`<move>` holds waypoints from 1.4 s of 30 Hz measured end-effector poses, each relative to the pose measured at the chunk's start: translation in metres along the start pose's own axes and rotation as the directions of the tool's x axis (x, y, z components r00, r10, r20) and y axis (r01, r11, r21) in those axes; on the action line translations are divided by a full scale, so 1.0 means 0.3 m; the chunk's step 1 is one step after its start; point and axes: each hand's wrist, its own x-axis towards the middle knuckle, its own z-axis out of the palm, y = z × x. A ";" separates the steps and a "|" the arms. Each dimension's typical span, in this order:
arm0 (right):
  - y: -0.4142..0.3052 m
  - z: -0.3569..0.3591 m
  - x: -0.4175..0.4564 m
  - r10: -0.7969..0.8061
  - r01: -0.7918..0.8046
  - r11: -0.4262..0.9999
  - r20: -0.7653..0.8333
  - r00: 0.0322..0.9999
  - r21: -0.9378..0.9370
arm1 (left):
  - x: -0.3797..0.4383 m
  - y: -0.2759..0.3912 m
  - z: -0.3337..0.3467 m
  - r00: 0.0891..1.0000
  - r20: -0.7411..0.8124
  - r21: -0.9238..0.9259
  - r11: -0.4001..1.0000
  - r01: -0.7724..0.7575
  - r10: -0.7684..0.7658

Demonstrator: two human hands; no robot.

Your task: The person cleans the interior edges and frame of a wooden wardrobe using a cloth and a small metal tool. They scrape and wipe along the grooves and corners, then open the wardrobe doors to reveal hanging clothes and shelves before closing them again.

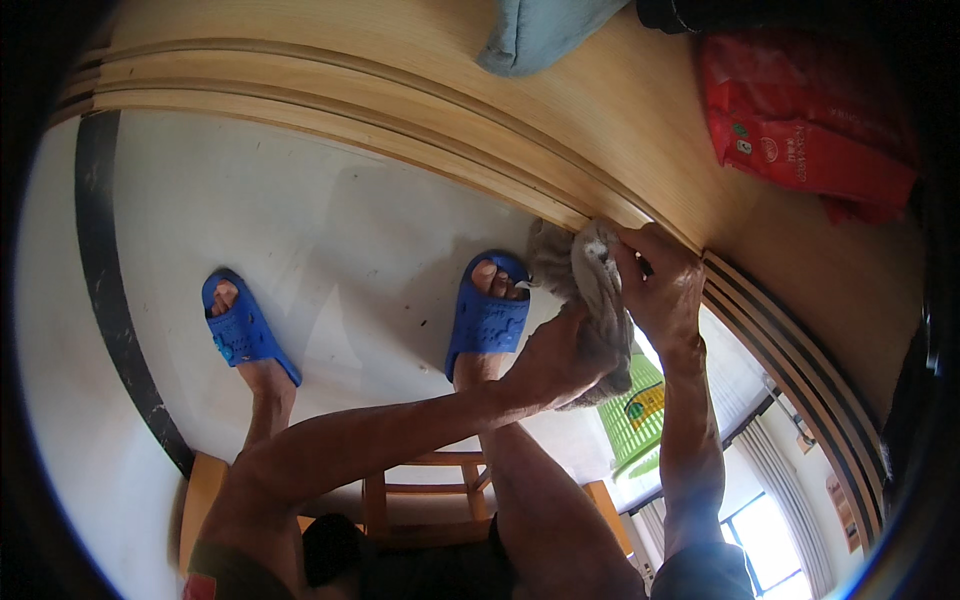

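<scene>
A grey-brown cloth (600, 277) hangs bunched at the grooved wooden edge (420, 142) of what looks like a cabinet with sliding-door tracks. My right hand (664, 281) pinches the cloth's upper end against that edge, its fingertips at the groove. Lower down, my left hand (574, 356) grips the hanging part, though its fingers are mostly hidden by the cloth and the back of the hand. Some of the cloth falls beside my right foot, which is in a blue slipper (491, 315).
On the wooden board lie a red plastic package (817, 142) bearing writing and a folded grey-blue fabric (544, 34). A green plastic basket (630, 420) stands on the floor beyond my hands. Under me is a wooden stool (427, 487); my other blue slipper (244, 330) is at left.
</scene>
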 end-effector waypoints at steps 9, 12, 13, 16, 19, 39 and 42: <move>-0.292 0.242 0.166 -0.286 0.286 0.955 -0.012 0.958 0.076 | -0.042 -0.151 -0.161 0.947 -0.254 0.110 0.978 -0.175 0.198; -0.460 0.303 0.189 -0.574 0.546 0.817 0.159 0.804 0.188 | -0.107 -0.292 -0.244 0.867 -0.061 0.688 0.650 -0.323 0.495; -0.514 0.297 0.167 -0.625 0.583 0.781 0.296 0.722 0.224 | -0.128 -0.326 -0.236 0.904 -0.092 0.595 0.751 -0.286 0.418; -0.453 0.266 0.096 -0.422 0.406 0.815 -0.057 0.905 0.413 | -0.174 -0.409 -0.192 0.975 -0.147 0.255 0.959 -0.125 0.166; -0.353 0.166 0.058 -0.157 0.154 0.887 -0.028 0.987 0.435 | -0.155 -0.330 -0.093 0.984 -0.177 -0.331 0.940 -0.087 0.029; -0.795 0.395 0.336 -0.731 0.548 0.657 0.260 0.630 0.519 | -0.310 -0.098 -0.530 0.896 -0.434 0.155 0.988 -0.025 0.091; -0.758 0.316 0.291 -0.513 0.351 0.589 0.001 0.858 0.728 | -0.465 0.075 -0.522 0.913 -0.400 -0.065 0.992 -0.112 0.077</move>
